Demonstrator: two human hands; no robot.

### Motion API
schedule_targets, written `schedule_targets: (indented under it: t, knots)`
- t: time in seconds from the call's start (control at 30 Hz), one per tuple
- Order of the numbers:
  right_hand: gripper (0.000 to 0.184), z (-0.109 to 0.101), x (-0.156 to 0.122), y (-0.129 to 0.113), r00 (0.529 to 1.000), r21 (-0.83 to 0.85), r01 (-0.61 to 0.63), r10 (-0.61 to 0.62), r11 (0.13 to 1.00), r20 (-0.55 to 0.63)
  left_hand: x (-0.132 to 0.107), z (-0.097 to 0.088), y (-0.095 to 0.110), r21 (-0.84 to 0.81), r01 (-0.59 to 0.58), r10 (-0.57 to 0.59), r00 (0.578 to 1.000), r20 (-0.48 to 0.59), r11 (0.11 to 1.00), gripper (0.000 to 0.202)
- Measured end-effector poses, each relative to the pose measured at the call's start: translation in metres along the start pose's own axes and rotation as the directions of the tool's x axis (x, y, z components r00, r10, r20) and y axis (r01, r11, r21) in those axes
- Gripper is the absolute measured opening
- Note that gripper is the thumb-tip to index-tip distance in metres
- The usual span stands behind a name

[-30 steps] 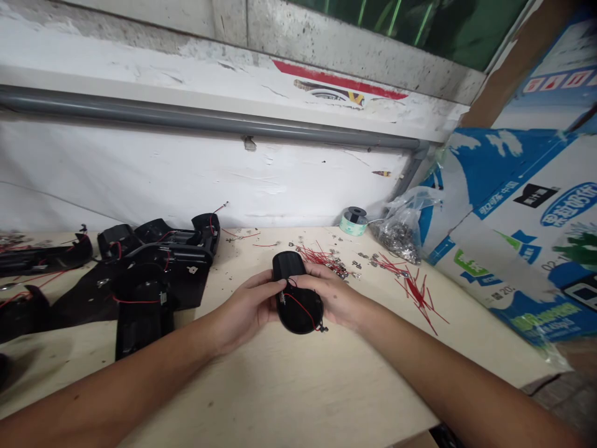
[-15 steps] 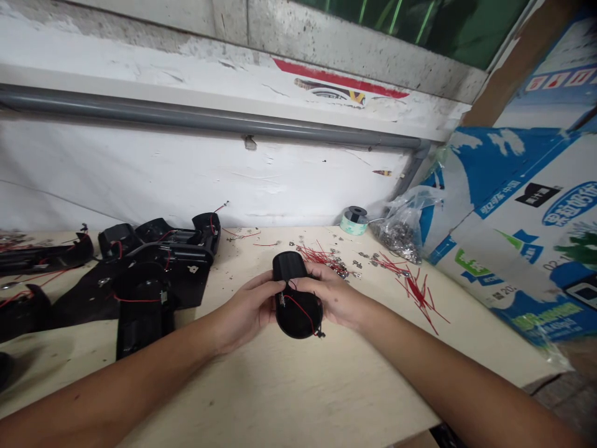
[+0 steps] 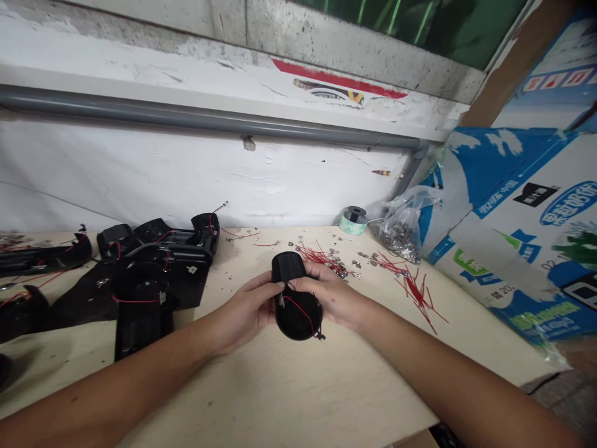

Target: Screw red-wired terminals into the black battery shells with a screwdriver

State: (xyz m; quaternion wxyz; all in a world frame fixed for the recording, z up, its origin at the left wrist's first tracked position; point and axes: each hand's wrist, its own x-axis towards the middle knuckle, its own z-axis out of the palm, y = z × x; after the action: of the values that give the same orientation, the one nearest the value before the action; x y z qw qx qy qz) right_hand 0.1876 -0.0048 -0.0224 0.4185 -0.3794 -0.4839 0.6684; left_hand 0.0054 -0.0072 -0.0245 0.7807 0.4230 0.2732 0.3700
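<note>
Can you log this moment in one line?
left hand: gripping black rounded plastic housing | right hand: gripping same housing | thin red wire: across housing | pale wooden tabletop: beneath

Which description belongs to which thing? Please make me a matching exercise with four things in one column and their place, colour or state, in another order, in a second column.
1. black part in the middle
2. plastic bag
3. tape roll
4. pipe

A. pale green, black spool on top
B. grey, along the white wall
C. held by left hand and right hand
D. containing small metal pieces

Pairs: 1-C, 2-D, 3-A, 4-B
</note>
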Motion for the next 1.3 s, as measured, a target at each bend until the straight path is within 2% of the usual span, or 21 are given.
schedule_targets:
  t: [0.2,0.4,0.6,0.83,1.03,1.2,1.3]
  knots:
    - [0.032,0.0002,-0.0034,-0.0055,0.997,0.033,-0.070,0.070,0.997,0.013,-0.0005,0.0012,0.0029,-0.047,0.000,0.002,0.999,0.038,0.999,0.028]
    - [0.032,-0.0011,-0.0009,-0.0027,0.999,-0.003,-0.029,0.029,1.000,0.032,-0.0020,0.0029,0.0034,-0.032,0.004,-0.002,0.999,0.054,0.999,0.033]
    - [0.023,-0.0054,0.0012,0.0019,0.999,-0.123,0.047,-0.043,0.991,0.033,-0.0027,0.0016,0.0014,0.008,-0.014,0.014,0.999,0.046,1.000,0.038]
    - [0.026,-0.0050,-0.0001,0.0034,0.999,-0.220,0.034,-0.037,0.975,-0.010,-0.0020,0.0027,-0.0002,0.030,-0.023,0.022,0.999,0.049,0.999,0.044]
    - [0.022,-0.0002,-0.0020,0.0024,0.999,-0.182,0.013,-0.019,0.983,-0.033,-0.0024,0.0050,-0.0004,0.067,-0.027,0.028,0.999,-0.016,0.997,0.042]
    - [0.025,0.0018,-0.0028,0.0011,0.998,-0.155,-0.029,0.020,0.987,-0.059,-0.0009,0.0044,-0.0021,0.113,-0.038,0.039,0.999,-0.008,0.993,0.042]
    - [0.025,0.0031,-0.0038,-0.0036,0.996,-0.076,-0.052,0.046,0.996,-0.071,0.0002,0.0056,-0.0018,0.097,-0.045,0.048,0.998,-0.029,0.994,0.035]
